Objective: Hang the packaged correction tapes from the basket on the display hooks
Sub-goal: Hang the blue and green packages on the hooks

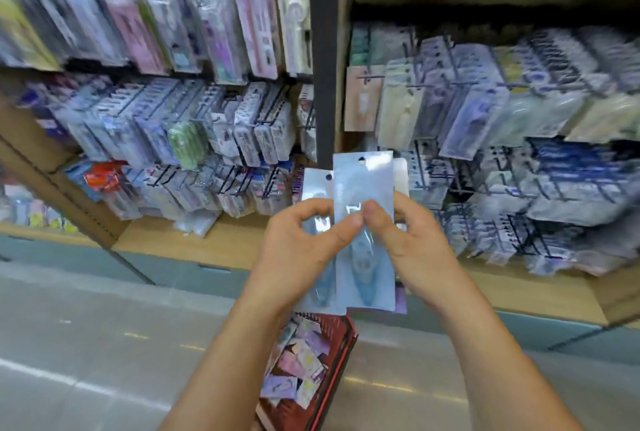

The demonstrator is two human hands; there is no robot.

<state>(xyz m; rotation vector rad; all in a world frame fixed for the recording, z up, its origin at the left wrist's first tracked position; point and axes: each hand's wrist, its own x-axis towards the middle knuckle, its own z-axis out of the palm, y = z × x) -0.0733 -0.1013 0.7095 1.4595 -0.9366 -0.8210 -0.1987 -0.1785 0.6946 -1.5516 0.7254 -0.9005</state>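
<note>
The left hand (298, 247) and right hand (412, 243) are holding packaged correction tapes (363, 184) upright before the display hooks (370, 77), with both thumbs and fingers (375, 216) pinching the front pack at mid-height. Below, a red basket (343, 333) is holding loose packets (301, 361).

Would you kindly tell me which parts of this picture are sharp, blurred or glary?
In the head view, the left hand, right hand and the correction tapes they pinch are fairly sharp; the hanging stock is smeared by motion blur, worst toward the edges; pale glare washes the tapes' tops; the wide angle bends the shelf lines; the floor shows streaky reflections.
</note>
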